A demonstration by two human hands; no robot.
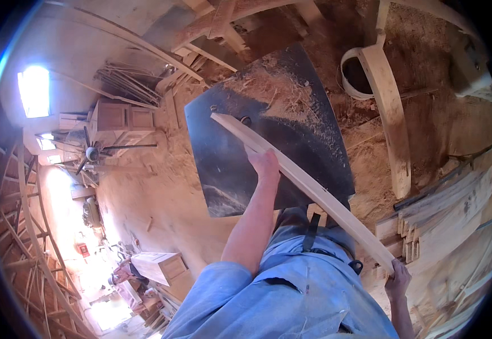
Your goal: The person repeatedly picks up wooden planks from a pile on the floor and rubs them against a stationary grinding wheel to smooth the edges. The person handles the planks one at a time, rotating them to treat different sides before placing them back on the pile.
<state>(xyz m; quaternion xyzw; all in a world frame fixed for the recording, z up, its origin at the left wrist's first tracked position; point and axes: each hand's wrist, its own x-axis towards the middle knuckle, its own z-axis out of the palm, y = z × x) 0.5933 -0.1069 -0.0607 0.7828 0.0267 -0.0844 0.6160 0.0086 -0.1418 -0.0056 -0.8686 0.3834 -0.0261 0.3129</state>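
Person wore a light-blue shirt, short slvs, forearms bare. Dark strap w/ black clip ran down the front. Left hand & right hand ungloved.

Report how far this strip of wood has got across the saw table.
Done: sawdust already lies on the dark saw table. In hand: the left hand and right hand hold the pale strip over it. Left: rough boards sit stacked beside it.

left hand, right hand, curved wooden strip (over saw table)
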